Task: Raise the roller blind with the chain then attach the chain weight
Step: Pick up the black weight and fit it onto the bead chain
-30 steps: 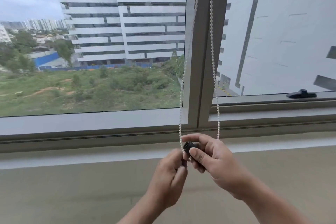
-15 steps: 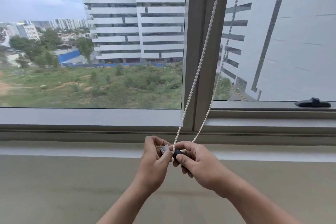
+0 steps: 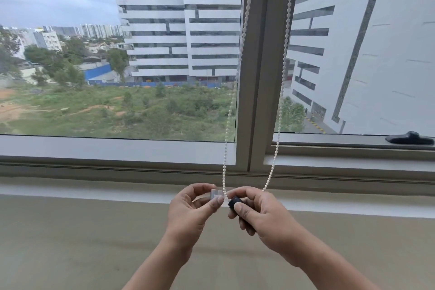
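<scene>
left grip (image 3: 190, 211): bare | right grip (image 3: 263, 215): bare | 2 forearms (image 3: 162, 263): bare | nails (image 3: 237, 206): short

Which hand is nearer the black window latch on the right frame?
Right. The right hand is below and left of the window latch; the left hand sits farther left, beyond the bead chain.

Both strands of the chain (image 3: 226, 146) run off the top edge; the bottom loop is lost behind the right hand (image 3: 263, 214), whose fingers cover most of the black weight (image 3: 235, 201). The clear piece (image 3: 215, 193) in the left hand (image 3: 188, 214) is blurred — shape unclear.
</scene>
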A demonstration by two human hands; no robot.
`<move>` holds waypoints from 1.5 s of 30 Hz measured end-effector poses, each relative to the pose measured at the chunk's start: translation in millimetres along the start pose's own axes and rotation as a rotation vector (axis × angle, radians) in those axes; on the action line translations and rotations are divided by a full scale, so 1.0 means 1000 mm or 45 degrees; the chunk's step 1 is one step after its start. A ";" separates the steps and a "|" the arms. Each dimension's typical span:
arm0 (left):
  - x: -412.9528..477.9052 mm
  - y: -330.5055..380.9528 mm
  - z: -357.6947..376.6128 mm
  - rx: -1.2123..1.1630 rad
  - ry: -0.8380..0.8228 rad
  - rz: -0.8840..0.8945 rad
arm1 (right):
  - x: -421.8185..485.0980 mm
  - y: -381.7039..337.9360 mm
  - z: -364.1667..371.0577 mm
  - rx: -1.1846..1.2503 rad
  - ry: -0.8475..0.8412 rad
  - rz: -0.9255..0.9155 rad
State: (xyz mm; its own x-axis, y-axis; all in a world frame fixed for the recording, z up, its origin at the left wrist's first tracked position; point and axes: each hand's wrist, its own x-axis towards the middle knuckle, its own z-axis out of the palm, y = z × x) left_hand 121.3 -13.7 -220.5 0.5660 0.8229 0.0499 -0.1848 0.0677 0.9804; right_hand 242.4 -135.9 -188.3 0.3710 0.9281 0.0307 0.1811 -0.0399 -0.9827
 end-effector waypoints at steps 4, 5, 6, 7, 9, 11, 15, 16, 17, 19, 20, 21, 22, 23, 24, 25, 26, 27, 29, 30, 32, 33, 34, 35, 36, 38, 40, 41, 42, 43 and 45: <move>0.000 0.001 0.001 -0.035 -0.054 0.004 | 0.000 0.000 -0.004 0.006 0.045 0.004; 0.000 0.002 0.002 -0.045 -0.078 0.011 | 0.000 0.001 -0.006 0.002 0.052 0.007; -0.001 0.003 0.002 -0.054 -0.105 0.017 | 0.000 0.001 -0.007 -0.001 0.057 0.010; -0.001 0.003 0.003 -0.060 -0.131 0.030 | 0.000 0.000 -0.008 -0.003 0.061 0.010; -0.003 0.005 0.004 -0.064 -0.159 0.066 | -0.001 0.000 -0.009 -0.006 0.068 0.002; -0.005 0.007 0.006 -0.053 -0.172 0.098 | -0.002 0.000 -0.010 -0.011 0.066 -0.011; -0.003 0.008 0.008 -0.009 -0.174 0.128 | -0.001 -0.001 -0.012 0.009 0.114 -0.027; -0.001 0.007 0.007 -0.004 -0.152 0.124 | 0.000 -0.001 -0.013 0.029 0.146 -0.028; 0.001 0.007 0.006 -0.003 -0.132 0.121 | 0.001 -0.003 -0.016 0.048 0.182 -0.033; 0.005 0.009 0.005 -0.009 -0.099 0.116 | 0.004 -0.006 -0.024 0.070 0.253 -0.056; 0.007 0.010 0.004 -0.013 -0.091 0.114 | 0.006 -0.008 -0.027 0.071 0.284 -0.069; 0.010 0.011 0.004 -0.013 -0.090 0.111 | 0.008 -0.010 -0.031 0.067 0.310 -0.082; 0.013 0.012 0.005 -0.001 -0.096 0.109 | 0.011 -0.012 -0.035 0.069 0.332 -0.090; 0.016 0.013 0.006 0.024 -0.110 0.108 | 0.014 -0.013 -0.039 0.085 0.347 -0.095; 0.020 0.014 0.009 0.059 -0.128 0.108 | 0.017 -0.014 -0.043 0.111 0.358 -0.093; 0.024 0.015 0.012 0.089 -0.147 0.106 | 0.019 -0.016 -0.046 0.135 0.373 -0.090; 0.028 0.016 0.016 0.108 -0.162 0.102 | 0.022 -0.017 -0.050 0.147 0.397 -0.089; 0.032 0.018 0.020 0.118 -0.175 0.099 | 0.025 -0.019 -0.054 0.150 0.427 -0.090; 0.039 0.022 0.029 0.133 -0.200 0.099 | 0.034 -0.019 -0.064 0.125 0.475 -0.073; 0.042 0.023 0.032 0.141 -0.213 0.105 | 0.038 -0.019 -0.068 0.088 0.466 -0.057; 0.045 0.026 0.039 0.138 -0.242 0.119 | 0.045 -0.021 -0.071 -0.043 0.365 -0.016; 0.045 0.027 0.041 0.126 -0.258 0.124 | 0.047 -0.021 -0.071 -0.107 0.305 0.000; 0.045 0.028 0.043 0.109 -0.277 0.128 | 0.048 -0.021 -0.070 -0.151 0.262 0.004; 0.044 0.029 0.044 0.089 -0.299 0.134 | 0.047 -0.020 -0.069 -0.185 0.235 0.000; 0.042 0.030 0.045 0.067 -0.323 0.142 | 0.045 -0.020 -0.067 -0.221 0.214 -0.010; 0.039 0.033 0.045 0.025 -0.379 0.154 | 0.036 -0.021 -0.066 -0.410 0.169 -0.054; 0.034 0.038 0.045 0.001 -0.461 0.160 | 0.027 -0.020 -0.066 -0.773 0.120 -0.106; 0.032 0.040 0.045 0.003 -0.504 0.161 | 0.022 -0.020 -0.065 -0.928 0.097 -0.123; 0.030 0.042 0.046 0.007 -0.537 0.163 | 0.018 -0.021 -0.062 -1.034 0.085 -0.139; 0.029 0.044 0.047 0.007 -0.552 0.163 | 0.014 -0.022 -0.060 -1.091 0.077 -0.154; 0.025 0.046 0.048 0.001 -0.553 0.173 | 0.007 -0.027 -0.055 -1.119 0.059 -0.187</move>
State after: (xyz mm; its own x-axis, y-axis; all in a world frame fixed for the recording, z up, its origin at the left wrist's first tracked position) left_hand 165.4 -16.7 -164.6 0.8212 0.5115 0.2529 -0.2799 -0.0251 0.9597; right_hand 289.9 -148.3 -151.8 0.3220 0.9311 0.1714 0.8557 -0.2087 -0.4735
